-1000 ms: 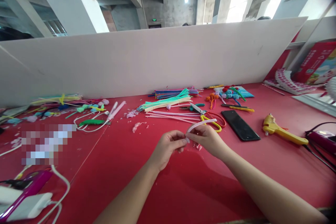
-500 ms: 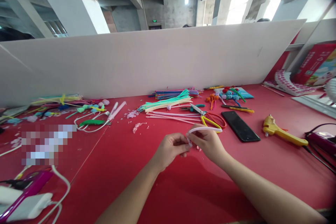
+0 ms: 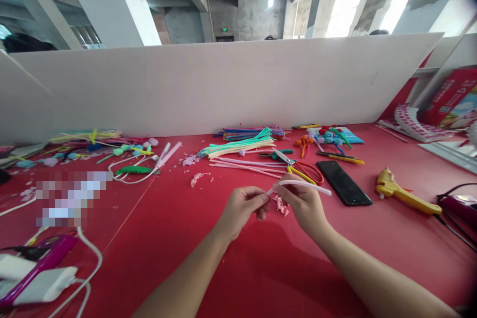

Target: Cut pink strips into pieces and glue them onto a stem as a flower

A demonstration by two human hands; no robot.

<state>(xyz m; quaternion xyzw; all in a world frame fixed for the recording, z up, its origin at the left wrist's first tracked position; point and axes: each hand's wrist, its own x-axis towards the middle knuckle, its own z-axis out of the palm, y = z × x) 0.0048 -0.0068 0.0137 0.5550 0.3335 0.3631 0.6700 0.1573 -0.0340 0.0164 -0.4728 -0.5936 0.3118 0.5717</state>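
Observation:
Both of my hands work over the red table (image 3: 223,258). My right hand (image 3: 303,203) pinches a pale pink pipe cleaner (image 3: 305,185) whose free end points right, toward the black phone (image 3: 343,182). My left hand (image 3: 242,206) pinches the same pipe cleaner at its left end, fingers curled. Small pink fluff scraps (image 3: 279,205) lie on the table between the hands.
Behind the hands lie loose pink pipe cleaners (image 3: 246,165), a green and cream bundle (image 3: 238,146), yellow-handled scissors (image 3: 294,165) and a yellow glue gun (image 3: 404,191). A white partition board (image 3: 223,84) closes the far side. Chargers and cables (image 3: 44,278) sit at the left.
The pipe cleaner's free end has swung from up and left of the scissors to pointing right. Both hands have drifted slightly right and apart, and pink scraps now show between them.

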